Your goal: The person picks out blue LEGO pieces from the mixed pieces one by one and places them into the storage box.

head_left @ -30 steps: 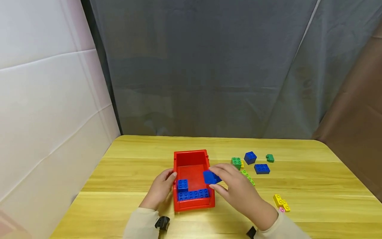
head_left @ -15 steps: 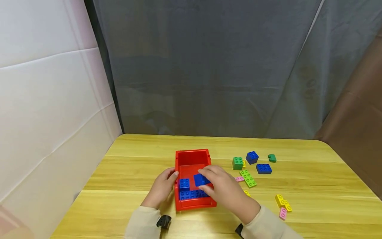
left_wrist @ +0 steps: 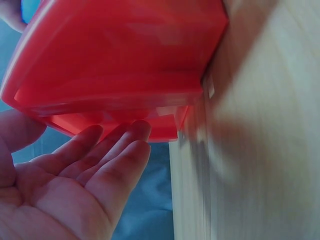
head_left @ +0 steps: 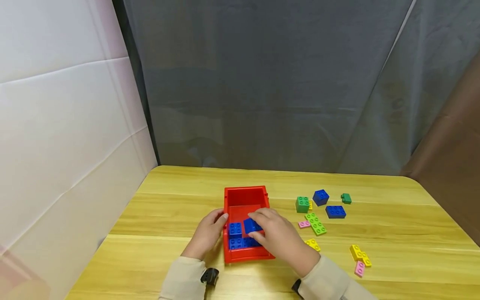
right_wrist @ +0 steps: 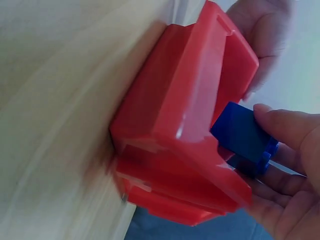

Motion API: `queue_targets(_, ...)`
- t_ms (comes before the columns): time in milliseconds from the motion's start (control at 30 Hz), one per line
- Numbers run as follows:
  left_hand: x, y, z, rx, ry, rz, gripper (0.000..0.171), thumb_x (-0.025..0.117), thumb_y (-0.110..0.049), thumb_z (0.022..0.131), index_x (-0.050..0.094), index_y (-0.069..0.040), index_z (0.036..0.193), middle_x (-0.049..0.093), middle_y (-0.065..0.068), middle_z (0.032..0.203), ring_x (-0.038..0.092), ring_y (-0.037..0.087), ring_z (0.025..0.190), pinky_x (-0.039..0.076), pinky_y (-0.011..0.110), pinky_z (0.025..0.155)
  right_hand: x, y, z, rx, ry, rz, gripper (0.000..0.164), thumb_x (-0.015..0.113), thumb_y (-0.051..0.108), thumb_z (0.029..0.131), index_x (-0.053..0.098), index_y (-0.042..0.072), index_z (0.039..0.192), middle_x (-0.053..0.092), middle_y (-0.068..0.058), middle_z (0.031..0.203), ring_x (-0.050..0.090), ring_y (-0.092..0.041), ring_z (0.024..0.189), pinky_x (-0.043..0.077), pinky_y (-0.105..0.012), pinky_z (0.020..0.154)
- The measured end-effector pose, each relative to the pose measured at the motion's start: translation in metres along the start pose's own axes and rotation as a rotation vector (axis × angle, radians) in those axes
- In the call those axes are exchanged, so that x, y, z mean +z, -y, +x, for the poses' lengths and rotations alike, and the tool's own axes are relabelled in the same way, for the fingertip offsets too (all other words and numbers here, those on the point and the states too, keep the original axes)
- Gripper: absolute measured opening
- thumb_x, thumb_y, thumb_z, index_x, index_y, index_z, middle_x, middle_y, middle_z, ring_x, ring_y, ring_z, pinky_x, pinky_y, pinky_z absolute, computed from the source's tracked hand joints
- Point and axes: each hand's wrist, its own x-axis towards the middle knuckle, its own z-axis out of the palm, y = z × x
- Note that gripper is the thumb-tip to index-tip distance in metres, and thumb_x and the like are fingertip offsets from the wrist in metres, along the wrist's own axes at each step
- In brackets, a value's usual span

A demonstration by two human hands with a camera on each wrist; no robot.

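A red plastic bin [head_left: 249, 255] stands on the table with several blue building bricks [head_left: 235, 230] at its near end. My left hand [head_left: 206, 233] holds the bin's left side, its thumb at the rim and its fingers against the outer wall [left_wrist: 120, 50]. Between the thumb and fingers of my right hand [head_left: 279, 237] is a blue brick [right_wrist: 242, 130], tilted over the bin's near part. The right wrist view shows that brick beside the red rim, its studs towards the palm. My right hand hides part of the bin's right wall and some bricks inside.
Right of the bin lie a green brick [head_left: 302, 204], two blue bricks [head_left: 335, 211], a lime brick [head_left: 316, 224], a pink brick [head_left: 304, 224] and a yellow brick [head_left: 312, 244]. A small green piece [head_left: 346, 198] lies farther back. More yellow bricks [head_left: 356, 252] lie nearer the front right.
My right hand has carried the blue brick leftward, from the bin's right rim to over its inside, and lowered it slightly. My left hand keeps its place on the bin.
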Motion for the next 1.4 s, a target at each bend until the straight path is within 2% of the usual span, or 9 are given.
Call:
queue_targets(233, 0.0, 0.0, 0.0, 0.003, -0.006, 0.012, 0.041, 0.045, -0.022, 0.102, 0.051, 0.002, 0.134, 0.058, 0.021, 0.128, 0.056, 0.037, 0.114, 0.049, 0.052, 0.094, 0.008, 0.0, 0.007, 0.015, 0.043, -0.042, 0.05, 0.072, 0.03, 0.086, 0.06, 0.009, 0.13, 0.061, -0.005, 0.123, 0.056, -0.022, 0.115, 0.052, -0.039, 0.094)
queue_targets(667, 0.0, 0.0, 0.001, 0.001, -0.004, 0.035, 0.041, 0.044, -0.023, 0.103, 0.051, 0.001, 0.135, 0.056, 0.02, 0.132, 0.052, 0.039, 0.121, 0.041, 0.056, 0.102, 0.018, 0.001, 0.015, -0.02, 0.027, -0.109, 0.046, 0.073, 0.028, 0.086, 0.063, 0.006, 0.125, 0.063, -0.006, 0.117, 0.058, -0.02, 0.108, 0.053, -0.034, 0.092)
queue_targets(1100, 0.0, 0.0, 0.0, 0.025, -0.003, 0.041, 0.044, 0.044, -0.027, 0.102, 0.051, 0.004, 0.133, 0.056, 0.023, 0.131, 0.052, 0.042, 0.121, 0.04, 0.057, 0.102, 0.028, 0.005, 0.019, -0.005, 0.072, -0.182, 0.047, 0.074, 0.031, 0.085, 0.064, 0.006, 0.124, 0.064, -0.006, 0.113, 0.059, -0.021, 0.105, 0.054, -0.034, 0.089)
queue_targets(1400, 0.0, -0.001, 0.0, -0.005, 0.004, 0.039, 0.043, 0.045, -0.024, 0.102, 0.05, 0.002, 0.136, 0.053, 0.022, 0.135, 0.049, 0.041, 0.124, 0.039, 0.057, 0.104, 0.03, 0.008, 0.022, -0.011, 0.073, -0.209, 0.047, 0.073, 0.033, 0.085, 0.065, 0.006, 0.122, 0.065, -0.006, 0.111, 0.059, -0.02, 0.103, 0.055, -0.033, 0.087)
